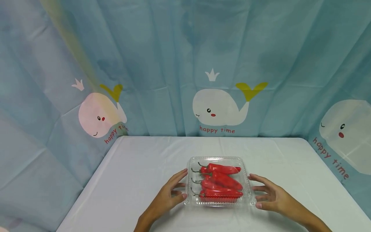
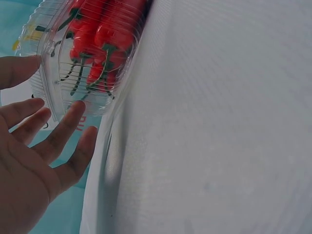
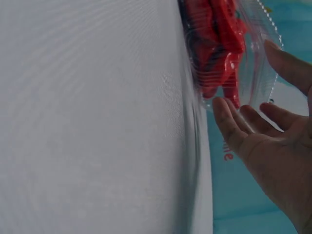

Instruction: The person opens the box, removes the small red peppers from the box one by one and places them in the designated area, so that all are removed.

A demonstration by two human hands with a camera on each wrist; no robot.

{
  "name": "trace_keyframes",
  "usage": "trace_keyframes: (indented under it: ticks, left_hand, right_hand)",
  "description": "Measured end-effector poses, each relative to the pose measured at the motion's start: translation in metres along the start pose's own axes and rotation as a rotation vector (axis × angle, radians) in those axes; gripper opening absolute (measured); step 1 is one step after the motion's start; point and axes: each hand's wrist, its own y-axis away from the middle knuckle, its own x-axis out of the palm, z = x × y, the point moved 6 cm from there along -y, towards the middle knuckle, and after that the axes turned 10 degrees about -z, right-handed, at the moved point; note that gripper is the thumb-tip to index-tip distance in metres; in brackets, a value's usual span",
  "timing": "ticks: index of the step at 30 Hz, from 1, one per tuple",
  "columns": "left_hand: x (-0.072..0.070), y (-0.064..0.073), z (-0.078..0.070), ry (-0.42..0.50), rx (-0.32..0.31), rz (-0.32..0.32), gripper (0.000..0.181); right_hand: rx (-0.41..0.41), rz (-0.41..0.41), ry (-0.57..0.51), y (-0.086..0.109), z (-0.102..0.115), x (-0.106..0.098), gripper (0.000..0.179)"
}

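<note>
A clear plastic clamshell box (image 1: 218, 205) with a ridged rim lies on the white table, its lid down. Inside it are several red peppers (image 1: 223, 180) with green stems, most of the stems toward the left side. My left hand (image 1: 166, 195) is at the box's left side, fingers spread and thumb near the front left corner. At the right side is my right hand (image 1: 272, 196), its fingers extended toward the box wall. Both wrist views show spread fingers beside the plastic; whether the fingertips touch it I cannot tell.
The white-covered table (image 1: 139, 167) runs back to a blue curtain (image 1: 162, 64) printed with whales and the words "happy time". The curtain also hangs along the left and right sides.
</note>
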Motion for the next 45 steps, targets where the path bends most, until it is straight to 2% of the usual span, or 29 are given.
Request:
trace_keyframes:
  ticks: [6, 13, 24, 29, 34, 38, 42, 45]
  left_hand:
    - [-0.0003, 0.0025, -0.0003, -0.005, -0.007, -0.006, 0.073]
    - [-0.0003, 0.0050, -0.0022, 0.008, 0.000, 0.009, 0.071]
    - [-0.0007, 0.0046, 0.0018, -0.007, -0.022, 0.018, 0.072]
    - [-0.0007, 0.0038, -0.0007, 0.001, -0.012, 0.030, 0.072]
    - [-0.0015, 0.0022, 0.0020, 0.001, 0.003, 0.056, 0.073]
    - [-0.0020, 0.0040, 0.0011, 0.026, 0.021, 0.101, 0.076]
    - [-0.0021, 0.0061, 0.0004, 0.050, 0.030, 0.139, 0.083]
    - [-0.0022, 0.0064, 0.0013, 0.048, 0.020, 0.144, 0.087]
  right_hand:
    - [-0.007, -0.010, 0.015, 0.0012, -0.0025, -0.0010, 0.085]
    - [0.026, -0.020, 0.042, 0.0024, -0.0043, -0.0007, 0.083]
    - [-0.015, -0.018, 0.041, 0.0029, -0.0063, -0.0016, 0.082]
    - [-0.050, -0.010, 0.034, 0.0024, -0.0020, -0.0015, 0.080]
    - [-0.085, -0.012, 0.043, 0.0012, 0.0013, -0.0019, 0.080]
    - [-0.093, -0.004, 0.035, 0.0018, 0.0016, -0.0017, 0.080]
    - [-0.063, -0.006, 0.031, 0.0023, -0.0009, -0.0021, 0.082]
    - [-0.064, -0.005, 0.025, 0.0022, -0.0021, -0.0017, 0.081]
